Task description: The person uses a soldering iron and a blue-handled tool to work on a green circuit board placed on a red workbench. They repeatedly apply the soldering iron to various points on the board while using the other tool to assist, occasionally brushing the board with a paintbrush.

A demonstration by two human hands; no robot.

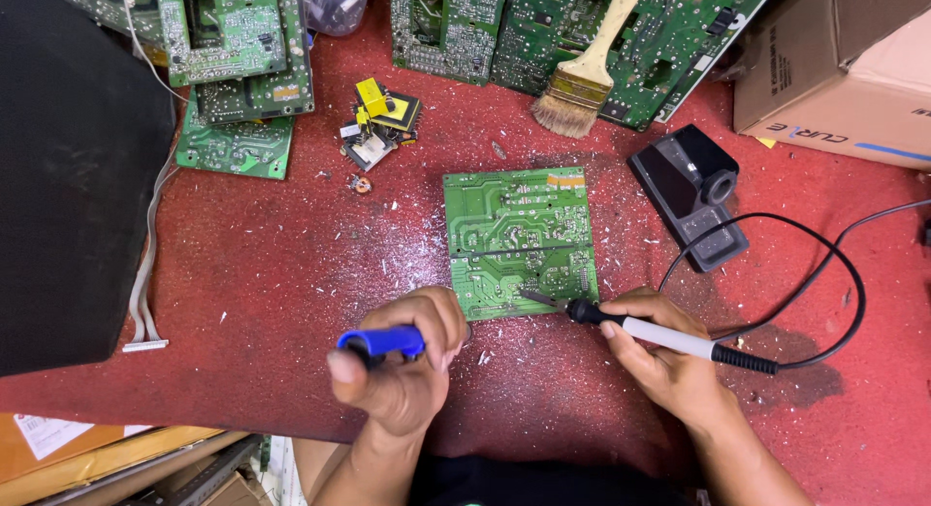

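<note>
1. Nearest the front edge of the red work surface (272,273), the left hand (402,365) is curled shut around a blue-handled tool (383,341), thumb pressed over its near end (what the tool is cannot be told).
2. Just right of it, the right hand (669,360) grips a soldering iron (645,331) like a pen; its white barrel slants up to the left and its dark tip touches the lower edge of the green circuit board (521,239).
3. That board lies flat, solder side up, near the middle of the surface, with pale metal flecks scattered around it.
4. The iron's black cable (824,263) loops out towards the right edge.
5. Right of the board and apart from it sits a black iron stand (690,194).
6. Farther back, left of centre, small yellow and white loose components (380,121) lie in a cluster.
7. Along the far edge more green boards (238,40) are piled, a wide paintbrush (582,84) rests on them, and a cardboard box (839,65) fills the far right corner.
</note>
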